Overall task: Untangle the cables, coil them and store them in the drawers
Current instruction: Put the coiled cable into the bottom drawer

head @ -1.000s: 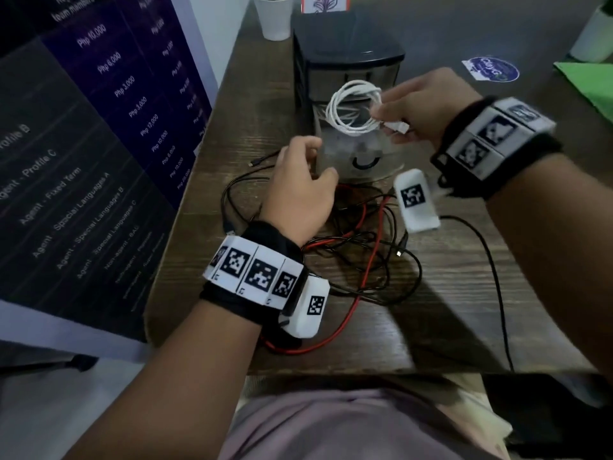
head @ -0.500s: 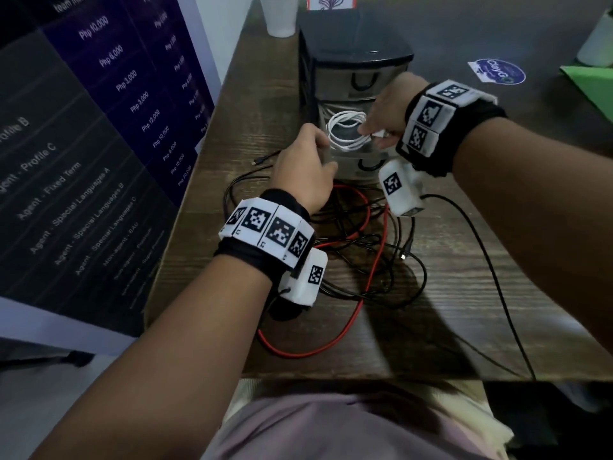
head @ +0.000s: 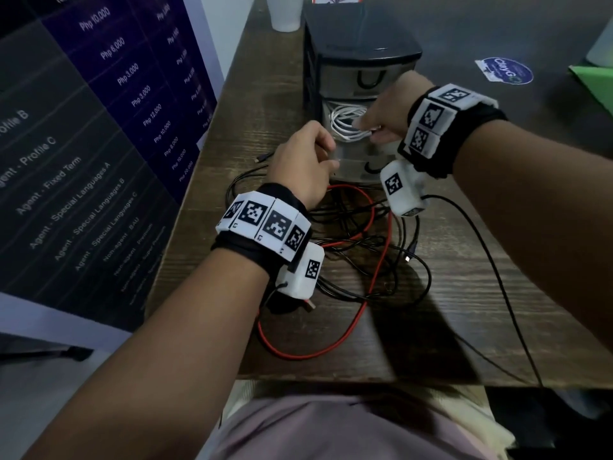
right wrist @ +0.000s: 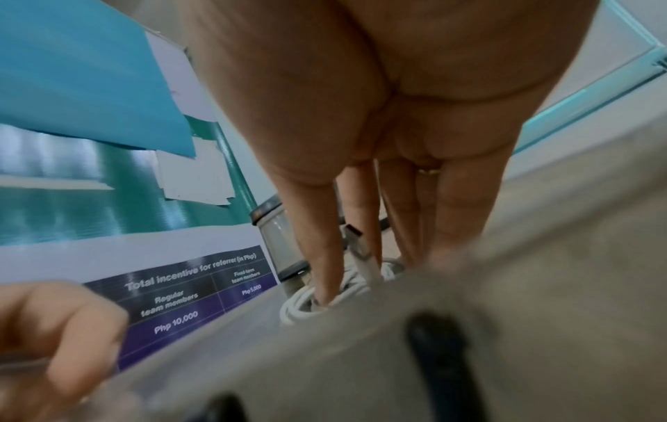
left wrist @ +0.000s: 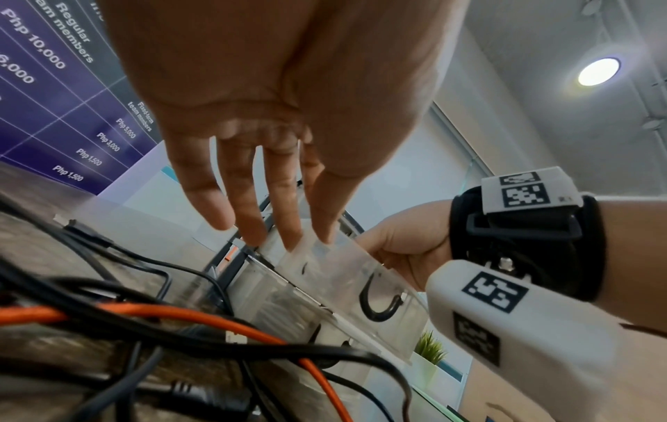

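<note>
A black drawer unit [head: 361,58] stands on the wooden table [head: 464,293], its translucent middle drawer [head: 351,167] pulled out. A coiled white cable [head: 345,126] lies in that drawer. My right hand [head: 386,119] reaches in and pinches the coil [right wrist: 307,302], its plug [right wrist: 357,242] between thumb and forefinger. My left hand [head: 305,164] holds the drawer's front left rim [left wrist: 343,274], fingertips and thumb on the plastic. In front of the unit lies a tangle of black cables [head: 365,260] and a red cable [head: 374,287].
A dark banner [head: 99,127] stands along the table's left side. At the back stands a white cup [head: 287,11]; a round sticker [head: 507,73] and a green sheet [head: 593,78] lie at the right. A black lead [head: 491,260] runs from my right wrist over the front edge.
My right hand has come down and forward with the white coil, from in front of the unit's top into the open drawer. My left hand has stayed at the drawer's corner.
</note>
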The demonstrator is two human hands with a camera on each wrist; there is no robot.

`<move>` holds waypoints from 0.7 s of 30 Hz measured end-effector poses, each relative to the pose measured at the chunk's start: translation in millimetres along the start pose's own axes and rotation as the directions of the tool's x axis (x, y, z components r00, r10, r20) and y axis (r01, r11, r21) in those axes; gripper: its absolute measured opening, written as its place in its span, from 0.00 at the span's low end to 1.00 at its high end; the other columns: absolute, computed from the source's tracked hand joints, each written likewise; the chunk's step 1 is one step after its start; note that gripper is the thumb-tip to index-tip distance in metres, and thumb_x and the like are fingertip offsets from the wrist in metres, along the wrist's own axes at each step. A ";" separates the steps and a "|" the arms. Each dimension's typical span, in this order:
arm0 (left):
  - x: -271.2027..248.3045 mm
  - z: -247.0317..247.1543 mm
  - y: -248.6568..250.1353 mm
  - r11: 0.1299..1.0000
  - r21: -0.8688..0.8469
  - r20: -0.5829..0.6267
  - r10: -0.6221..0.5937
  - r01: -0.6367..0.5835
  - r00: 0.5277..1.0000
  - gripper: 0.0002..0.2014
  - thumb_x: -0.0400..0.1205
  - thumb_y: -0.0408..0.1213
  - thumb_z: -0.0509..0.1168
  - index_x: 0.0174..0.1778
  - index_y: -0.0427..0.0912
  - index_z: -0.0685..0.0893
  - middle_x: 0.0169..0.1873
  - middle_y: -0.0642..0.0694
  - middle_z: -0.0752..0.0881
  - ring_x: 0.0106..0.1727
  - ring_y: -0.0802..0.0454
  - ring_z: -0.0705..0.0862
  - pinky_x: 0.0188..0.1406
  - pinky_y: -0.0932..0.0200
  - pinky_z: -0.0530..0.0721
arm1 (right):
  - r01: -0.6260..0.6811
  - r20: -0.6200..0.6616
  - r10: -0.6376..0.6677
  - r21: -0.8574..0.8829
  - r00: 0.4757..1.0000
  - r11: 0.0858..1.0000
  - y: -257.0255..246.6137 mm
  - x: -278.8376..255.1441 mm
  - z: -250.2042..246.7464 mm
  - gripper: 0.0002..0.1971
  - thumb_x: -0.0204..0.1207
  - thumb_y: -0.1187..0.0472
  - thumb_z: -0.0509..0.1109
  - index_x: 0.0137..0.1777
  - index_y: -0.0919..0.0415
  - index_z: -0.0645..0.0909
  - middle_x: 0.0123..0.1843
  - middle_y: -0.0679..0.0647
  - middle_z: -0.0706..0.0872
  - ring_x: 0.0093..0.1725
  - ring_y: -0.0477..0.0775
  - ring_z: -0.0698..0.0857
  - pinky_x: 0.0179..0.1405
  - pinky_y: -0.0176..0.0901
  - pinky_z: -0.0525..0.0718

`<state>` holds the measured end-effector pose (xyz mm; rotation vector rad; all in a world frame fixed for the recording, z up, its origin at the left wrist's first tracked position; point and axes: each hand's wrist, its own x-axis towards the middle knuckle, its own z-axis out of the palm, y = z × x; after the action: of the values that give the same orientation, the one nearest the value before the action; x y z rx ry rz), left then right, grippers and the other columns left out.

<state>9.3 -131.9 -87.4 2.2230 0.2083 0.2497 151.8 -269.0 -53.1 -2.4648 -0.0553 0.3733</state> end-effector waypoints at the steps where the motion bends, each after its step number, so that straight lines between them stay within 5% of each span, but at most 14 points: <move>1: -0.2 -0.4 -0.5 1.000 -0.007 0.001 0.000 0.000 1.000 0.09 0.80 0.36 0.72 0.46 0.52 0.78 0.40 0.57 0.83 0.41 0.63 0.80 0.34 0.70 0.72 | 0.020 0.002 -0.020 -0.072 1.000 0.997 -6.2 -7.0 -1.5 0.20 0.61 0.48 0.86 0.46 0.61 0.90 0.40 0.54 0.93 0.43 0.54 0.93 0.51 0.54 0.90; 3: -0.3 -1.0 -0.3 1.000 -0.015 0.001 -0.001 0.001 1.000 0.09 0.80 0.36 0.72 0.46 0.52 0.78 0.40 0.57 0.83 0.41 0.63 0.81 0.35 0.69 0.73 | 0.083 0.016 -0.082 -0.300 0.996 0.950 -7.6 -10.0 -6.3 0.21 0.62 0.42 0.83 0.48 0.56 0.91 0.46 0.51 0.93 0.50 0.55 0.91 0.56 0.55 0.89; 6: 0.4 -1.5 1.4 1.000 -0.008 0.003 -0.002 0.002 1.000 0.10 0.79 0.35 0.73 0.47 0.53 0.79 0.42 0.56 0.85 0.43 0.61 0.83 0.37 0.67 0.76 | 0.154 0.053 -0.147 -0.473 0.988 0.868 -10.2 -25.0 -9.7 0.26 0.71 0.40 0.76 0.63 0.55 0.87 0.64 0.51 0.87 0.64 0.57 0.84 0.66 0.50 0.82; 13: -5.2 -15.9 5.9 1.000 -0.014 -0.015 0.014 -0.014 1.000 0.16 0.78 0.30 0.69 0.55 0.54 0.78 0.50 0.54 0.85 0.52 0.56 0.84 0.46 0.61 0.82 | 0.237 -0.063 -0.246 -0.126 0.967 0.963 -18.5 -57.0 -26.8 0.24 0.72 0.42 0.78 0.66 0.49 0.86 0.64 0.46 0.86 0.58 0.47 0.82 0.56 0.40 0.76; 18: -17.3 -29.1 14.6 0.998 -0.048 0.090 0.050 -0.046 0.995 0.09 0.81 0.33 0.68 0.52 0.52 0.80 0.47 0.52 0.86 0.47 0.57 0.84 0.40 0.67 0.80 | 0.351 -0.261 -0.333 0.027 0.906 0.936 -24.6 -81.7 -35.5 0.13 0.79 0.45 0.72 0.60 0.46 0.88 0.50 0.42 0.88 0.42 0.35 0.82 0.33 0.25 0.74; 21: -28.5 -34.2 18.8 0.997 -0.027 0.219 0.081 -0.077 0.972 0.06 0.81 0.37 0.69 0.50 0.53 0.82 0.44 0.50 0.86 0.45 0.53 0.85 0.49 0.55 0.84 | 0.435 -0.314 -0.384 0.110 0.868 0.894 -22.3 -103.1 -38.7 0.07 0.77 0.48 0.73 0.52 0.46 0.89 0.44 0.43 0.90 0.37 0.35 0.84 0.41 0.28 0.84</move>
<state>-25.6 -124.3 -54.9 2.2227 -0.0030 0.0460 64.9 -287.4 15.8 -2.2266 -0.4031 -0.1599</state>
